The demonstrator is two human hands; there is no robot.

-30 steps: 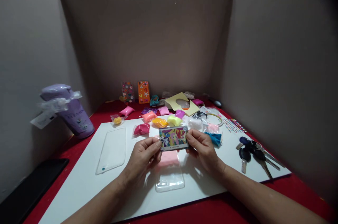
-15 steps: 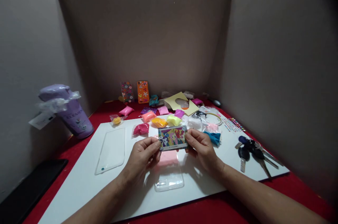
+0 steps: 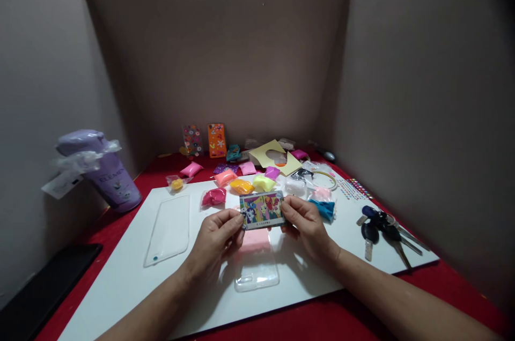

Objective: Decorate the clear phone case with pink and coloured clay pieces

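Observation:
A small picture card [image 3: 262, 210] with colourful cartoon ponies is held up between my two hands. My left hand [image 3: 219, 234] pinches its left edge between thumb and fingers. On the opposite edge, my right hand [image 3: 308, 223] is closed the same way. Below the card lies a clear phone case [image 3: 256, 271], its upper part covered in pink and partly hidden by the card. Another clear phone case [image 3: 169, 228] rests to the left on the white board [image 3: 132, 298]. Packets of soft clay, such as a crimson one [image 3: 214, 197] and a yellow one [image 3: 264, 184], sit just beyond.
A purple tumbler [image 3: 116, 183] in plastic wrap stands at left, above a black slab [image 3: 48, 282]. Keys [image 3: 378, 231] and a sheet of coloured gems [image 3: 354, 189] are at right. Behind are decorated phone cases [image 3: 216, 140] and cut yellow card [image 3: 265, 154]. Grey walls [image 3: 217, 51] surround the red cloth.
The whole view has shifted very slightly. Both hands keep the same hold on the card, and nothing has been picked up or put down.

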